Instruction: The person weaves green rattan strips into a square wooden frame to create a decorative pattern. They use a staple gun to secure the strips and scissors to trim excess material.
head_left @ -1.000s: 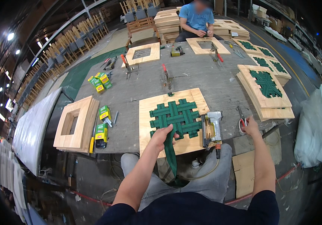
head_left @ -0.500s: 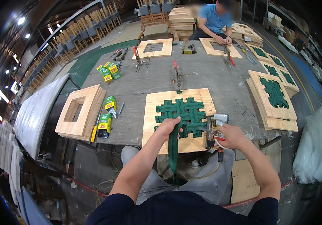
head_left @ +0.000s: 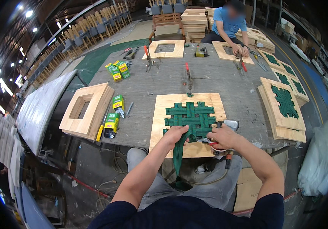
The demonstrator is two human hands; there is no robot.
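A square wooden board (head_left: 158, 129) lies in front of me with green webbing (head_left: 187, 114) woven across its middle. My left hand (head_left: 176, 135) pinches a loose green webbing strap (head_left: 178, 154) at the weave's near edge, and its tail hangs past the table edge. In my right hand (head_left: 225, 136) are red-handled scissors (head_left: 203, 140), their metal blades pointing left at the strap near my left fingers. Partly hidden behind that hand, a silver staple gun (head_left: 231, 124) rests at the board's right edge with a hose attached.
Frames are stacked on the table (head_left: 133, 84) at left (head_left: 80, 110) and, webbed, at right (head_left: 282, 103). Green-yellow boxes (head_left: 111, 123) stand near the left stack. A clamp (head_left: 188, 74) sits beyond my board. Across the table a person (head_left: 229, 26) handles another frame (head_left: 225, 53).
My right hand has moved left with the scissors, from beside the staple gun to the strap. My left hand still holds the strap. The whole view has shifted slightly.
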